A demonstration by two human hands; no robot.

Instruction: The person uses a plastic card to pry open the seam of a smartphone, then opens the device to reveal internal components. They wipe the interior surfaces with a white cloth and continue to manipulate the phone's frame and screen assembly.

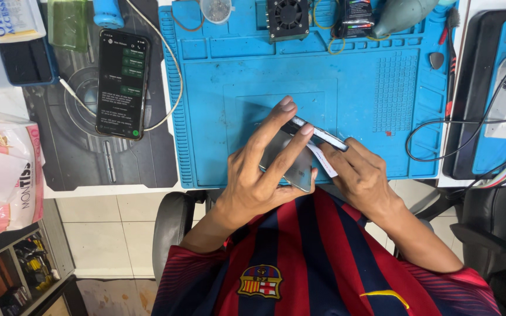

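you held the phone [291,157] tilted over the near edge of the blue mat [358,93], left hand [259,169] fingers clamped around it, right hand [361,175] pinching its edge, the screen seemingly only partly lifted, separation unfinished.

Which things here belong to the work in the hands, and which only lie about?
In use: left hand, right hand, grey phone, white strip, blue mat.
Lying about: black phone, small fan, tissue pack.
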